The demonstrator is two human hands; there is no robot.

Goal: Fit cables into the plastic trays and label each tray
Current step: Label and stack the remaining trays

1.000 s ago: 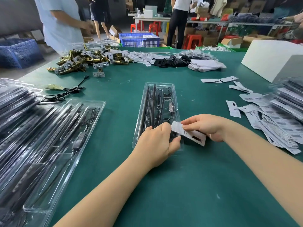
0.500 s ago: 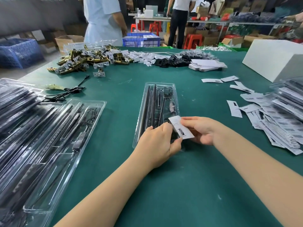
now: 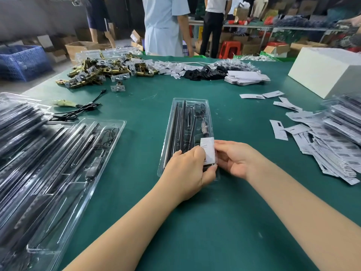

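A clear plastic tray (image 3: 187,122) lies lengthwise at the centre of the frame on the green tabletop (image 3: 224,222), its compartments holding black rods and a coiled black cable (image 3: 199,110) near its far end. A white label (image 3: 208,150) sits on the near right part of the tray. The left hand (image 3: 187,173) rests on the tray's near end, its grip curled, with thumb and fingertips against the label's left edge and the tray's lower rim. The right hand (image 3: 234,158) lies just right of the tray, fingers bent, their tips meeting the label's right edge; its grip is narrow on that edge.

At the left of the frame lies a stack of filled clear trays (image 3: 48,163), with a loose black cable (image 3: 82,110) just beyond it. At the right edge, a heap of barcode labels (image 3: 332,151) spreads beside more stacked trays (image 3: 343,118). Across the upper part of the tabletop are a pile of brass latch parts (image 3: 101,71), white tags, black pieces and a stack of white cards (image 3: 246,78). A white box (image 3: 328,71) stands at upper right. People stand behind the tabletop near a blue crate (image 3: 21,62).
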